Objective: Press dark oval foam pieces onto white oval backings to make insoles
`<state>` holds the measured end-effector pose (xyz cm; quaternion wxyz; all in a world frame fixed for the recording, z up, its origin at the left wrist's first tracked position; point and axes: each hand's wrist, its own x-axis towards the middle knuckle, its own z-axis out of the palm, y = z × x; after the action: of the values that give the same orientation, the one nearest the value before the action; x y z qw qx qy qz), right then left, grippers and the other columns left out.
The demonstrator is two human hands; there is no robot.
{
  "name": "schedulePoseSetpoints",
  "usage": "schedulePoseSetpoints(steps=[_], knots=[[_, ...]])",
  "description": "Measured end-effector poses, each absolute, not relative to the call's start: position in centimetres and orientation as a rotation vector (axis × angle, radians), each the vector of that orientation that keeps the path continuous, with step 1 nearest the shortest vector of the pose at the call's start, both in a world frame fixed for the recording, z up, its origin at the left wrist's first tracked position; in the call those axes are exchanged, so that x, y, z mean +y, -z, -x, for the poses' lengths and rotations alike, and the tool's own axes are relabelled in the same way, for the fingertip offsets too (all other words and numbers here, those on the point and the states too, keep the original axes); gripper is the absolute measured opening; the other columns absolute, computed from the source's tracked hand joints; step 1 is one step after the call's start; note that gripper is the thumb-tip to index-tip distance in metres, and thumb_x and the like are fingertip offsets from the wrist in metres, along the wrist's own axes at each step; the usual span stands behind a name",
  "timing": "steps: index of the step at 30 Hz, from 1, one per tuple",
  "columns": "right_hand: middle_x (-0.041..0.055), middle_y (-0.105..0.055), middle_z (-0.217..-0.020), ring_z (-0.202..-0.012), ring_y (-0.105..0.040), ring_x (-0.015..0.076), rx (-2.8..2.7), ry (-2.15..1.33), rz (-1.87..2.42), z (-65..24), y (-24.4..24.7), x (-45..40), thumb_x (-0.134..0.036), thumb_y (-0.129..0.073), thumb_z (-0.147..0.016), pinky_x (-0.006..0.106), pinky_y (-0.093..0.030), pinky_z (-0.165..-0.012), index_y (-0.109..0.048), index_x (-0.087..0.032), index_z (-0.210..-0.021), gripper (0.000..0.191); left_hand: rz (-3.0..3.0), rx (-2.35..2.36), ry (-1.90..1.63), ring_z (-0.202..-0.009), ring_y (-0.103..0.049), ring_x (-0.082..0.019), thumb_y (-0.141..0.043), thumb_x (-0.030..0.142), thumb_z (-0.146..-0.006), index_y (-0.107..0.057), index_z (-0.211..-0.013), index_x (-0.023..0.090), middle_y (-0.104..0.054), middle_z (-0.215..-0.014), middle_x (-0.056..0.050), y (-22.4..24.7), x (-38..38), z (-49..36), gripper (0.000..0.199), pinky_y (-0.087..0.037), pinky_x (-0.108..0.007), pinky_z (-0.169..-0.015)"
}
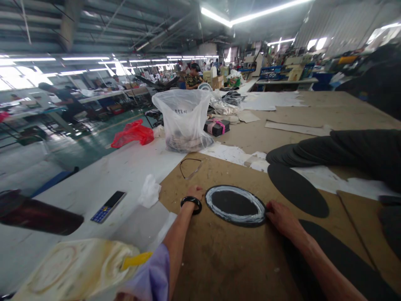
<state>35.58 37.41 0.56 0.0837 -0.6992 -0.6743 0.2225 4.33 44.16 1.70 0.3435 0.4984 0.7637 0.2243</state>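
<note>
A black oval sheet point(233, 202) lies flat on the brown board, with a smeared white ring of paste point(216, 211) running just inside its edge. At its right end, my right hand point(278, 215) is closed on the rim between thumb and fingers. My left hand point(196, 192), with a dark bangle point(196, 205) on the wrist, rests beside the left end. Its fingers look curled in, and whether they hold anything is hidden. Another black oval point(297, 190) lies to the right, and a larger dark piece point(332, 246) is partly under my right forearm.
Eyeglasses point(189, 169) lie beyond my left hand. A translucent bag point(184, 121) stands behind them. Leftward are crumpled tissue point(149, 191), a phone point(108, 207), a dark cylindrical bottle point(40, 213) and a yellowed plastic container point(75, 267). A fanned row of black ovals point(313, 150) spreads at right.
</note>
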Motion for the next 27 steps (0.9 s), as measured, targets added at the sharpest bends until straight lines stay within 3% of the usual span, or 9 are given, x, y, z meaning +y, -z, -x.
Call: schedulePoseSetpoints(steps=[10,17,23,27], knots=[[0.0055,-0.063,-0.086,-0.082,-0.058,0.0183,-1.863,-0.789,2.087,-36.0,-0.4,37.4,-0.018,-0.051,-0.071,0.025,-0.037,-0.067,-0.054,-0.019,-0.082,0.011,-1.148,1.876,-0.344,-0.073,-0.058,-0.011,-0.051,0.033,-0.088,-0.056,-0.100,0.015,-0.060,-0.092,-0.004,-4.5,44.8,-5.2,0.022,-0.052,-0.027,-0.063],[0.0033,-0.064,-0.079,-0.075,-0.058,0.0175,-1.769,-0.903,2.030,-36.5,-0.7,37.6,-0.019,-0.054,-0.067,0.024,-0.037,-0.062,-0.057,-0.018,-0.080,0.014,-1.345,1.843,-0.473,-0.053,-0.048,-0.006,-0.053,0.028,-0.087,-0.055,-0.085,0.013,-0.052,-0.068,0.004,-6.1,43.1,-5.1,0.016,-0.043,-0.020,-0.050],[-0.0010,-0.063,-0.065,-0.064,-0.059,0.0157,-1.682,-1.093,1.921,-37.0,-0.6,37.7,-0.024,-0.051,-0.067,0.023,-0.040,-0.057,-0.062,-0.017,-0.076,0.016,-1.490,1.846,-0.628,-0.051,-0.043,-0.007,-0.051,0.012,-0.081,-0.051,-0.067,0.015,-0.047,-0.058,0.006,-6.6,41.2,-4.3,0.014,-0.036,-0.020,-0.052],[-0.0018,-0.061,-0.059,-0.057,-0.057,0.0141,-1.602,-1.212,1.871,-37.0,-0.6,37.8,-0.027,-0.051,-0.068,0.023,-0.040,-0.052,-0.063,-0.018,-0.078,0.018,-1.509,1.855,-0.705,-0.052,-0.045,-0.009,-0.048,0.013,-0.077,-0.049,-0.062,0.019,-0.046,-0.051,0.007,-6.5,40.3,-3.8,0.016,-0.034,-0.021,-0.053]])
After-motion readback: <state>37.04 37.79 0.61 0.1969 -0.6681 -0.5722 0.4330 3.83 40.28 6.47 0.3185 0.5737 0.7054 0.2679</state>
